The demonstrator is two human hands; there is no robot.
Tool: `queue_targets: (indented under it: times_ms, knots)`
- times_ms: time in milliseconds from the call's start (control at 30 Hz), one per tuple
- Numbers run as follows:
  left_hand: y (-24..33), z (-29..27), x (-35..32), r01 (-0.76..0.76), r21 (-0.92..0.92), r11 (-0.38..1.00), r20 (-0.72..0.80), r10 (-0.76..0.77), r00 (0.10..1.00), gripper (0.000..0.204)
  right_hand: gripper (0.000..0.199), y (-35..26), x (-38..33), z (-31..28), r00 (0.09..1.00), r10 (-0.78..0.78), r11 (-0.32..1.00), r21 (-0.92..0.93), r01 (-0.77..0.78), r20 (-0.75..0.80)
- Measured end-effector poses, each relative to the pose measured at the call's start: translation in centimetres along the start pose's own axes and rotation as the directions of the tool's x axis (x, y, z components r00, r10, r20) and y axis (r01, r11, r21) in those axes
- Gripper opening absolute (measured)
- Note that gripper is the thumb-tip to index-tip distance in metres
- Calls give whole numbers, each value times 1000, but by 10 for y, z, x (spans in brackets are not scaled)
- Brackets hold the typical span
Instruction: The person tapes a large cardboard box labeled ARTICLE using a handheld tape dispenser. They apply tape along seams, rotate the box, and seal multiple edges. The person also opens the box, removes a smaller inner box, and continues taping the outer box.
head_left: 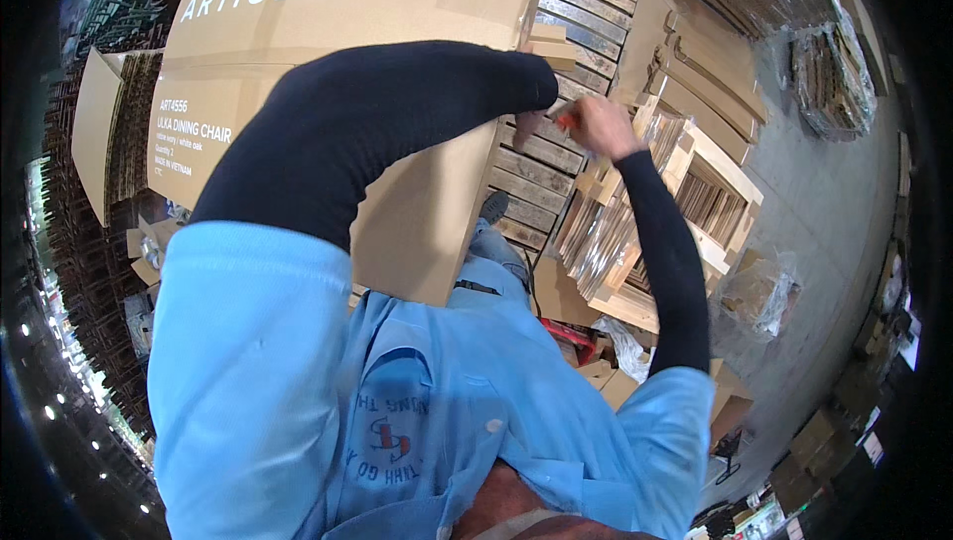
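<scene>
A large brown cardboard box [298, 4] with printed lettering stands in front of me on a wooden pallet [581, 4]. My left arm, in a dark sleeve, reaches across the box's face. Only a bit of my left hand [526, 128] shows past the cuff, at the box's right edge. My right hand [604, 125] is just beside it, fingers closed on a small red-orange object [567, 121] held between the two hands. What my left fingers grip is hidden.
Wooden frames and flat cardboard pieces [695, 173] are stacked to the right of the pallet. Plastic-wrapped bundles [834, 73] lie farther right on the grey concrete floor [834, 242]. A red item [571, 337] lies near my feet. More cardboard [99, 133] stands at the left.
</scene>
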State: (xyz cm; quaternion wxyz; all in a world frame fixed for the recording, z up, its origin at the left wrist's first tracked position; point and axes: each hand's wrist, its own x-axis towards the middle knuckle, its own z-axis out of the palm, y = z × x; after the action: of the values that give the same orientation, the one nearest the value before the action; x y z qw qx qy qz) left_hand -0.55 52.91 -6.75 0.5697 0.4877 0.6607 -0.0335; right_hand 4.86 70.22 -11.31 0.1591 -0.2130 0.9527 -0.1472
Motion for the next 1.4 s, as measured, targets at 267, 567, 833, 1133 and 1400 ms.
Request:
queue_targets:
  times_ms: [267,567,833,1133,1400]
  knots:
    - [69,74,-99,-530,147,835,-987,159,-23,49,43,-38,-202,29,924,382,713,633,-302,11]
    - [-65,291,-213,443,-610,657,-787,-440,-432,54,29,-186,-167,-138,877,-280,847,330,417,-390]
    - [-65,288,-210,416,-595,687,-784,-385,-487,53,12,-276,-80,-118,703,-707,704,12,710,-78]
    - [-59,295,-213,381,-606,698,-768,-390,-508,55,8,-232,-128,-131,827,-548,836,30,549,127]
    - [75,223,-169,64,394,917,-852,339,398,66,26,-145,-208,-96,953,-270,963,24,269,140]
